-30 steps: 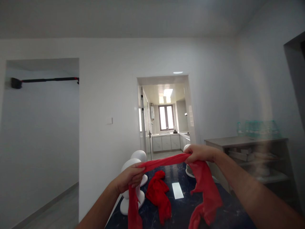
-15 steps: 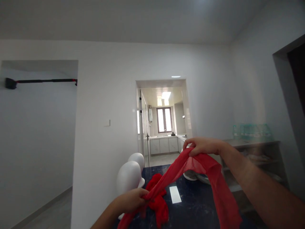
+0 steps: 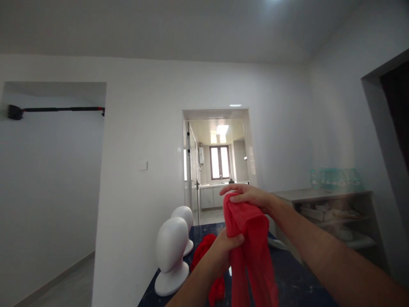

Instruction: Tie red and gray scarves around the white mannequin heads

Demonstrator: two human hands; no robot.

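A sheer red scarf (image 3: 252, 238) hangs in loose folds over the dark blue table, its lower end running out of view. My right hand (image 3: 247, 197) grips its top fold between thumb and fingers. Lower down, my left hand (image 3: 226, 247) is closed round the gathered cloth, thumb pressed on the front. Behind my left forearm lies a brighter red crumpled cloth (image 3: 204, 247) on the table, partly hidden.
Two white mannequin heads (image 3: 172, 251) stand at the left of the dark blue table (image 3: 297, 273). A shelf unit (image 3: 322, 196) to the right bears several wrapped bottles (image 3: 340, 179). A doorway at the back leads to a kitchen (image 3: 211, 196).
My hands have come together near the middle. The scarf, stretched between them before, now hangs doubled. My right hand has moved left; my left hand has moved right and slightly up.
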